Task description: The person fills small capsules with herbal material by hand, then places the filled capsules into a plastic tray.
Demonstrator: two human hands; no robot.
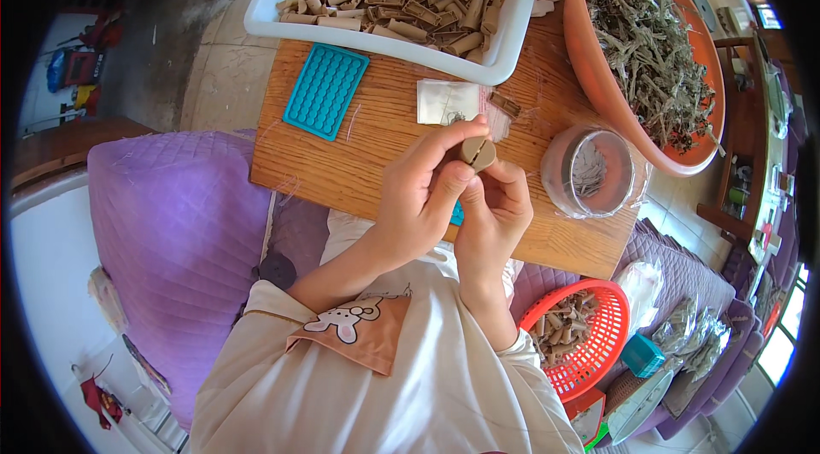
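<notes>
Showing a wood-grained counter (342, 165) in the middle, standing near pale floor tiles (229, 70) on the far left. Darkening beyond them into a dim grey stretch of floor (154, 48). Flanking the counter on the left with a purple quilted sofa (179, 189), and on the near right with a purple quilted seat (683, 275). Rising behind the sofa as a white wall or panel (51, 257). Lining the right with a brown wooden shelf unit (741, 142). Glowing bright through a near-right window (776, 356) and a smaller far-right window (770, 17).
</notes>
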